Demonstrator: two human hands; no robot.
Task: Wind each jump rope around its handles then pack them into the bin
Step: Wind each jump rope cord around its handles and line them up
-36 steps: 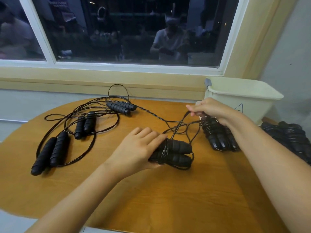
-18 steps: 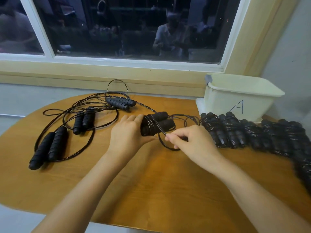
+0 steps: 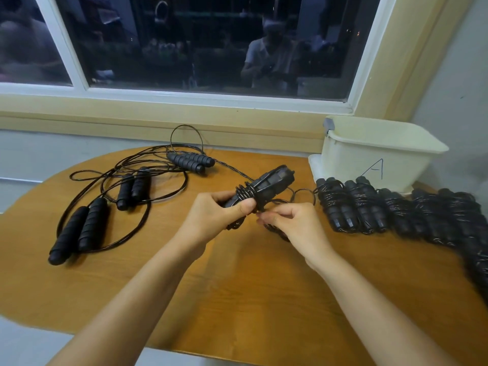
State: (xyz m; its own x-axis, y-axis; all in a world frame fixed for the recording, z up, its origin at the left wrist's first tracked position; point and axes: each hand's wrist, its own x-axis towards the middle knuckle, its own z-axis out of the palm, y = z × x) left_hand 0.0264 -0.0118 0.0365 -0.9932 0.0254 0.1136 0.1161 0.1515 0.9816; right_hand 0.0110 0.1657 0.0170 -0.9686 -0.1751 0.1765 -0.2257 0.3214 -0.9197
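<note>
My left hand (image 3: pixel 216 216) grips a pair of black jump rope handles (image 3: pixel 266 184), lifted and tilted up to the right, with several turns of thin black cord around their middle. My right hand (image 3: pixel 293 224) pinches the loose cord just right of the handles; a small loop (image 3: pixel 303 195) trails beyond it. A cream bin (image 3: pixel 375 157) marked "A" stands at the back right. A row of several wound ropes (image 3: pixel 369 210) lies in front of it.
Three unwound ropes lie at the left of the wooden table (image 3: pixel 237 286): handle pairs at front left (image 3: pixel 79 231), middle (image 3: pixel 133 187) and back (image 3: pixel 190 161), their cords tangled in loops. A window sill and wall run behind the table.
The left hand has lifted the handles off the table and tilted them up. The right hand moved in close under them, still holding the cord; the loose loop has grown smaller.
</note>
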